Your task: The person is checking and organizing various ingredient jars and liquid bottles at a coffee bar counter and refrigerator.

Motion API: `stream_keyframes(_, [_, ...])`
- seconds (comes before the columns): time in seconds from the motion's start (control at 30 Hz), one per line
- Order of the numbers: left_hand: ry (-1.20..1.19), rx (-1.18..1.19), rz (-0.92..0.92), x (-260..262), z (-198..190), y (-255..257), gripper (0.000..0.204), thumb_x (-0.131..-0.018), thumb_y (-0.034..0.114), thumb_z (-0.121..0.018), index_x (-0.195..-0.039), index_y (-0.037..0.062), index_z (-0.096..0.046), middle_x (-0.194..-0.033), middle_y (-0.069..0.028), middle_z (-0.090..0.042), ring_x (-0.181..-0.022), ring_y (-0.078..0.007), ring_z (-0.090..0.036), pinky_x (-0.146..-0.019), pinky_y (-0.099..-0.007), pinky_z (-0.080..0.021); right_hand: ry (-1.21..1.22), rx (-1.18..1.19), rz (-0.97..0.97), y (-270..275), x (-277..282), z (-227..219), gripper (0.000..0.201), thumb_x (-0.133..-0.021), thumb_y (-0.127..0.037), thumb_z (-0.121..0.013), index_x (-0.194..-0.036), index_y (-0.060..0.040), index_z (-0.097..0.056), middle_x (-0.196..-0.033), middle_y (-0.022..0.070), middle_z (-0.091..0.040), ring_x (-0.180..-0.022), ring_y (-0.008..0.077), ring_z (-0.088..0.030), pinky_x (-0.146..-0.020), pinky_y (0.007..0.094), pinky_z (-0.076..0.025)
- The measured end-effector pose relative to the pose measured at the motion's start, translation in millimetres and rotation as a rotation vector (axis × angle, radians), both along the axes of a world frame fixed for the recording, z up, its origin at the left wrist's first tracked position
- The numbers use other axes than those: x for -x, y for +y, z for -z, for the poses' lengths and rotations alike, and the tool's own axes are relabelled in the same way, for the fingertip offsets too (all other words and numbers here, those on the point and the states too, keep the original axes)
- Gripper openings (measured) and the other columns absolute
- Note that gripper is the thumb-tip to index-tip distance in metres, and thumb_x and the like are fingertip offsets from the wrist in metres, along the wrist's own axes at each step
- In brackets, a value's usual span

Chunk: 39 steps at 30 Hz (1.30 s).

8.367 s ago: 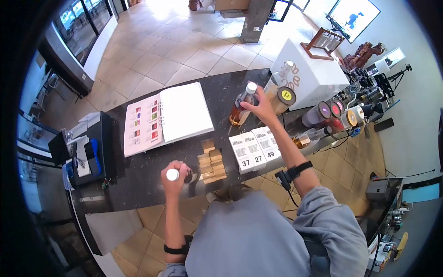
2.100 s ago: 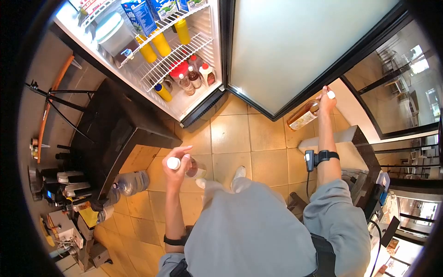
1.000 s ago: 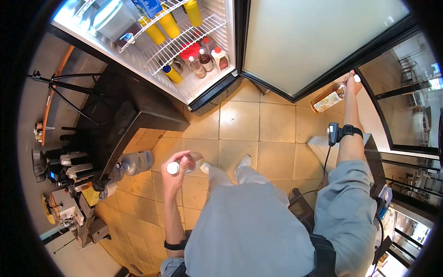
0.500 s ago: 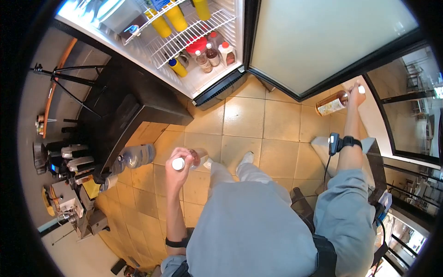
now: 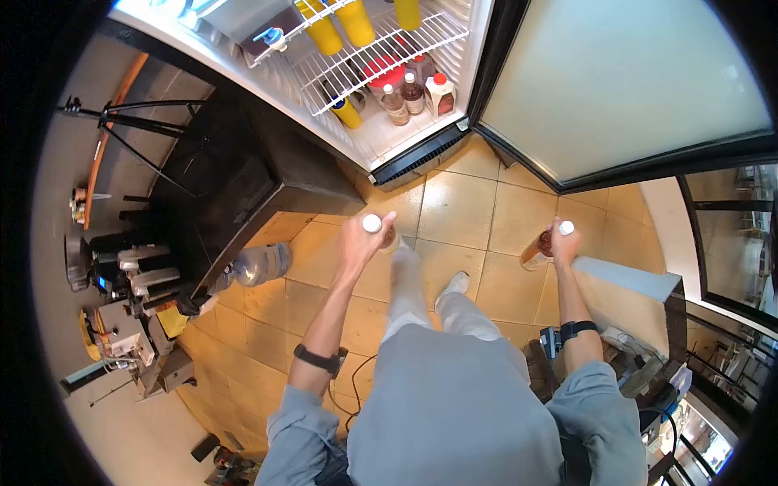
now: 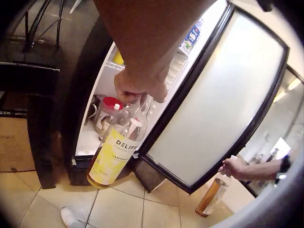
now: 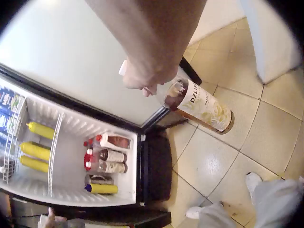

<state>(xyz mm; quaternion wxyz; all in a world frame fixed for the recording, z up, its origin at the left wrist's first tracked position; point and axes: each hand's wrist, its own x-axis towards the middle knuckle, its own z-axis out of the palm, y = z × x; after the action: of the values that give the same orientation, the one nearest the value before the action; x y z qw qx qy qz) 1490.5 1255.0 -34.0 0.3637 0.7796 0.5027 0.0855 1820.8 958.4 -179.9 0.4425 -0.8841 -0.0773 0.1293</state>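
My left hand (image 5: 362, 243) grips a clear glass bottle by its neck, its white cap showing above the fingers. In the left wrist view, that syrup bottle (image 6: 113, 159) has a yellow-and-white label and a little amber liquid at its base. My right hand (image 5: 563, 243) holds a second syrup bottle (image 7: 204, 105) by the neck, with amber liquid and a pale flowered label. Both bottles hang over the floor in front of an open fridge (image 5: 377, 154). On the fridge floor stand two white-capped bottles (image 5: 395, 107), a red-capped jug (image 5: 440, 95) and a red-lidded container (image 5: 383, 74).
The fridge door (image 5: 624, 89) stands wide at the right. Yellow squeeze bottles (image 5: 354, 24) are on the wire shelf (image 5: 389, 57). A dark cabinet (image 5: 275, 162) flanks the fridge on the left, with a large water bottle (image 5: 263, 263) beside it. A low block (image 5: 624, 296) is at right.
Earlier, my right hand reached for a bottle on a counter; later it was out by the open door's edge. Now it has come down and inward, and my left hand has moved forward toward the fridge.
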Motion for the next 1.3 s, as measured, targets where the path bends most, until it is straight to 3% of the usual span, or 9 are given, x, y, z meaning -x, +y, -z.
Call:
stream_keyframes(0.13, [-0.067, -0.011, 0.062, -19, 49, 57, 0.042, -0.084, 0.043, -0.071, -0.075, 0.0016, -0.069, -0.065, -0.0142, -0.067, -0.059, -0.0228, -0.066, -0.057, -0.0364, -0.050, 0.075, -0.144, -0.004, 52, 41, 12, 0.023, -0.087, -0.019, -0.065, -0.077, 0.0016, -0.068, -0.072, 0.0081, -0.070, -0.068, 0.0156, -0.066, -0.063, 0.0341, -0.051])
stream_keyframes(0.27, [-0.126, 0.176, -0.006, -44, 93, 115, 0.030, -0.084, 0.032, -0.073, -0.085, 0.0018, -0.072, -0.070, -0.0138, -0.069, -0.061, -0.0170, -0.067, -0.057, -0.0335, -0.052, -0.405, 0.021, -0.144, 118, 59, 14, 0.022, -0.082, -0.015, -0.072, -0.073, 0.0025, -0.063, -0.078, 0.0107, -0.050, -0.070, 0.0202, -0.052, -0.065, 0.0336, -0.044])
stream_keyframes(0.37, [-0.193, 0.306, -0.112, -68, 118, 151, 0.026, -0.085, 0.029, -0.072, -0.089, 0.0026, -0.073, -0.069, -0.0097, -0.069, -0.058, -0.0162, -0.066, -0.055, -0.0309, -0.052, -0.110, -0.130, -0.081, 171, 68, 26, 0.020, -0.083, -0.014, -0.071, -0.074, 0.0025, -0.063, -0.077, 0.0109, -0.050, -0.070, 0.0206, -0.053, -0.064, 0.0326, -0.043])
stream_keyframes(0.77, [-0.322, 0.240, -0.379, -136, 248, 226, 0.028, -0.088, 0.017, -0.068, -0.109, -0.0026, -0.067, -0.086, -0.0074, -0.069, -0.065, -0.0123, -0.062, -0.052, -0.0250, -0.051, -0.059, -0.195, -0.197, 323, 68, 77, 0.012, -0.079, -0.015, -0.073, -0.079, -0.0051, -0.067, -0.082, 0.0105, -0.056, -0.075, 0.0266, -0.062, -0.067, 0.0337, -0.049])
stream_keyframes(0.9, [-0.537, 0.286, -0.397, -132, 292, 234, 0.031, -0.087, 0.017, -0.070, -0.109, -0.0042, -0.066, -0.093, -0.0080, -0.069, -0.084, -0.0148, -0.064, -0.072, -0.0276, -0.053, -0.028, -0.135, -0.258, 366, 83, 110, 0.014, -0.075, -0.019, -0.075, -0.081, -0.0104, -0.067, -0.085, 0.0092, -0.057, -0.077, 0.0324, -0.063, -0.068, 0.0415, -0.051])
stream_keyframes(0.97, [-0.373, 0.225, -0.365, -120, 318, 244, 0.033, -0.087, 0.019, -0.071, -0.109, -0.0039, -0.066, -0.099, -0.0093, -0.069, -0.088, -0.0180, -0.065, -0.082, -0.0297, -0.051, -0.005, -0.137, -0.331, 388, 90, 115, 0.018, -0.072, -0.018, -0.077, -0.083, -0.0095, -0.067, -0.085, 0.0096, -0.057, -0.078, 0.0318, -0.063, -0.069, 0.0415, -0.052])
stream_keyframes(1.1, [-0.262, 0.226, -0.392, -115, 316, 247, 0.035, -0.087, 0.020, -0.071, -0.112, -0.0027, -0.066, -0.107, -0.0123, -0.068, -0.091, -0.0190, -0.066, -0.081, -0.0302, -0.053, -0.007, -0.198, -0.364, 426, 98, 137, 0.022, -0.070, -0.017, -0.080, -0.085, -0.0079, -0.066, -0.088, 0.0116, -0.062, -0.081, 0.0342, -0.063, -0.072, 0.0426, -0.052])
stream_keyframes(1.17, [-0.327, 0.263, -0.426, -113, 313, 252, 0.030, -0.088, 0.015, -0.068, -0.113, 0.0003, -0.063, -0.090, -0.0060, -0.067, -0.074, -0.0130, -0.063, -0.063, -0.0252, -0.052, 0.016, -0.227, -0.372, 442, 103, 146, 0.023, -0.071, -0.018, -0.078, -0.088, -0.0083, -0.066, -0.092, 0.0137, -0.066, -0.086, 0.0354, -0.063, -0.074, 0.0430, -0.053])
stream_keyframes(1.3, [-0.287, 0.331, -0.496, -116, 296, 253, 0.028, -0.089, 0.011, -0.065, -0.115, 0.0000, -0.062, -0.091, -0.0081, -0.066, -0.068, -0.0139, -0.062, -0.061, -0.0259, -0.054, 0.132, -0.181, -0.439, 472, 104, 148, 0.024, -0.077, -0.018, -0.074, -0.098, -0.0075, -0.066, -0.099, 0.0179, -0.067, -0.088, 0.0357, -0.066, -0.075, 0.0401, -0.054])
